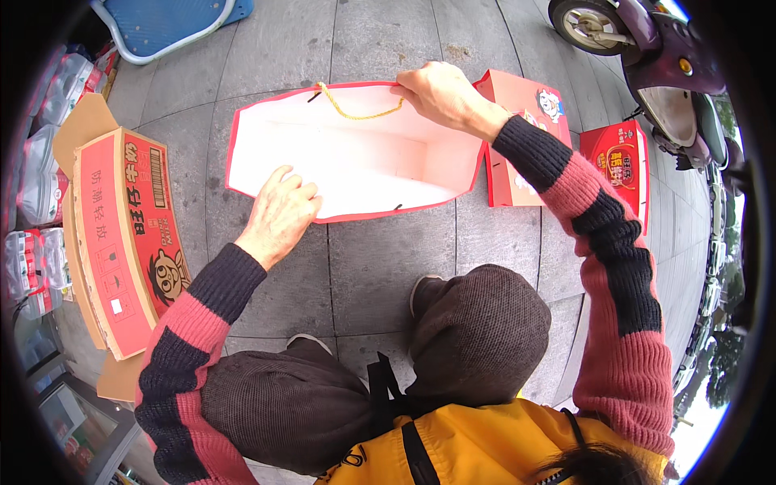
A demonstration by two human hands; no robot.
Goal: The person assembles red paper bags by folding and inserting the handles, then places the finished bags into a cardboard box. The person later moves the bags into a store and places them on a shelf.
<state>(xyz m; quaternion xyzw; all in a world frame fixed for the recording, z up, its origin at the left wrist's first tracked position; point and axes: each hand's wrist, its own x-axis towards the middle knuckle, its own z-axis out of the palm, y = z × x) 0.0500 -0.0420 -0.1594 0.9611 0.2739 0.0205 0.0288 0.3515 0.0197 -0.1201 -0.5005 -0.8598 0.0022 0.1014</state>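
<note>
A gift bag (347,145) with a white inside and a red rim gapes upward in front of me, spread wide over the paving. My right hand (443,95) pinches its far rim, beside one end of a yellow cord handle (356,115). At the near left rim, my left hand (283,214) has curled fingers reaching over the edge into the mouth; its thumb is hidden. The bag's inside shows nothing but bare white walls.
Right of the bag stand a red gift bag (505,182) and a red box (618,153). An opened red and brown carton (121,242) is at the left, by clear plastic packages (44,182). A blue plastic seat (170,24) and a purple scooter (671,61) are farther off.
</note>
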